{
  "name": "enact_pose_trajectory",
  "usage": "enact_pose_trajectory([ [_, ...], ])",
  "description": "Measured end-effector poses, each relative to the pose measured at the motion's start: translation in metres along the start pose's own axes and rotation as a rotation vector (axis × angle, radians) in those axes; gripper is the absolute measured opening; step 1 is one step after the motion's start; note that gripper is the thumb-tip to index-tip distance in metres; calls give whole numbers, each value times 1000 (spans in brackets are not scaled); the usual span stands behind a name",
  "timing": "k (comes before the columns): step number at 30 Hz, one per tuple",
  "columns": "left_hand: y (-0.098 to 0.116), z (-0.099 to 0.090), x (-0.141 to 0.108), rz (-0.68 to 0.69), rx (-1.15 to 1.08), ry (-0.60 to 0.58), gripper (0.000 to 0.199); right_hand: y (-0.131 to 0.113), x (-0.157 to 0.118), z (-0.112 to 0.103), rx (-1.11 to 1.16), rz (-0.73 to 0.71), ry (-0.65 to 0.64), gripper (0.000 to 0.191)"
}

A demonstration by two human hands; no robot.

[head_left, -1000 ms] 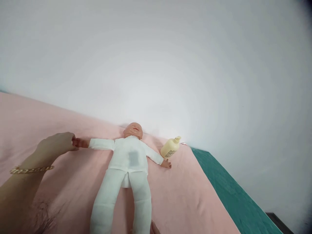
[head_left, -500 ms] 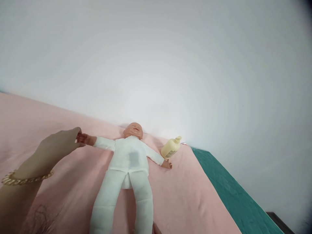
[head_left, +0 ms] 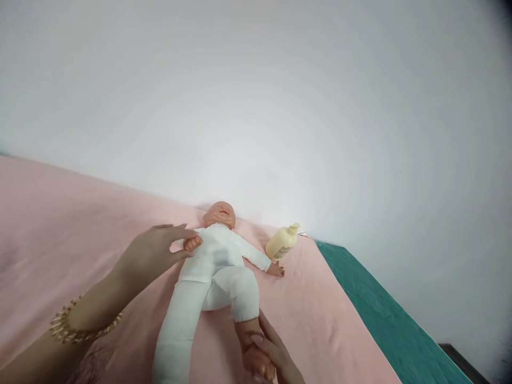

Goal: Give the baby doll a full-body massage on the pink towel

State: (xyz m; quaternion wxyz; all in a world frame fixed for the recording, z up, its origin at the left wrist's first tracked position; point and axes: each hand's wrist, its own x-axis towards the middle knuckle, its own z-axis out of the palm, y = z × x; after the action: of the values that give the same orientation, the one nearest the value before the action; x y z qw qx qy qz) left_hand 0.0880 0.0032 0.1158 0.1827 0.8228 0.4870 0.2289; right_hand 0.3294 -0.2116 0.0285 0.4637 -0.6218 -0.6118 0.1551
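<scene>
A baby doll (head_left: 216, 250) in a white suit lies on its back on a pink cloth (head_left: 312, 320), its head toward the wall. My left hand (head_left: 166, 245), with a beaded bracelet at the wrist, pinches the doll's hand (head_left: 192, 243) over its chest. Lower down, my right hand (head_left: 276, 349) grips the doll's foot (head_left: 256, 354), the thumb on top; that leg is bent at the knee. The doll's other leg (head_left: 176, 325) lies straight.
A pale yellow pump bottle (head_left: 282, 242) leans beside the doll's outstretched hand. Green cloth (head_left: 380, 304) shows past the pink cloth's right edge. A white wall (head_left: 256, 106) rises behind. Something dark (head_left: 464, 362) stands at the lower right.
My left hand has brought the doll's hand inward from the side onto its chest. My right hand has come further into view, with the doll's leg raised and bent.
</scene>
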Motion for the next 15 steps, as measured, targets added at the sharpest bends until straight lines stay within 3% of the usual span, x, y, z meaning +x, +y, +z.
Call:
enact_pose_trajectory([
  [4, 9, 12, -2, 106, -14, -107, 28, -1, 8, 0, 36, -43, 3, 35],
  [9, 7, 25, -4, 185, -47, -101, 25, -19, 12, 6, 117, -65, 9, 34],
  [15, 14, 37, -11, 292, -8, -154, 26, -10, 12, 12, 116, -77, 40, 34],
])
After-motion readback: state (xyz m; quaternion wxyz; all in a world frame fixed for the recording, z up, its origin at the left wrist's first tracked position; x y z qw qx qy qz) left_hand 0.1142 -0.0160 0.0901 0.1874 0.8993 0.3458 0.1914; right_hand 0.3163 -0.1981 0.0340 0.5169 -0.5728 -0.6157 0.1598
